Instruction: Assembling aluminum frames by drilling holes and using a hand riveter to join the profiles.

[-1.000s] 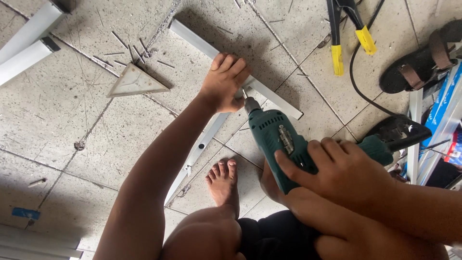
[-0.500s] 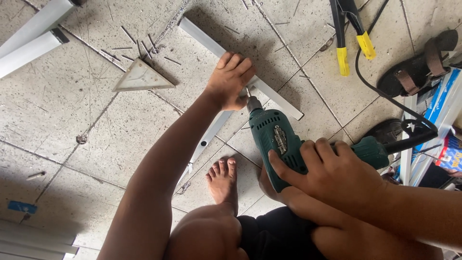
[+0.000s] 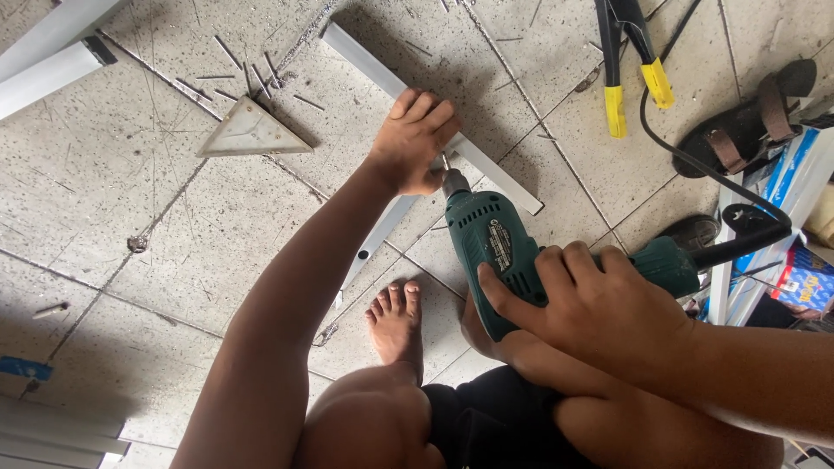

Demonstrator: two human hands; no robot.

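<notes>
Floor: grey speckled stone tiles (image 3: 130,226), strewn with thin metal offcuts.
Work: long white aluminium bar (image 3: 495,174) lies flat across a second bar.
Left hand (image 3: 417,143): fingers pressed together, clamping the bar down.
Right hand (image 3: 591,313): wrapped around the green corded electric drill (image 3: 491,247).
Progress: bit meets the bar beside the thumb; drilling appears under way, the hole's depth hidden.
</notes>
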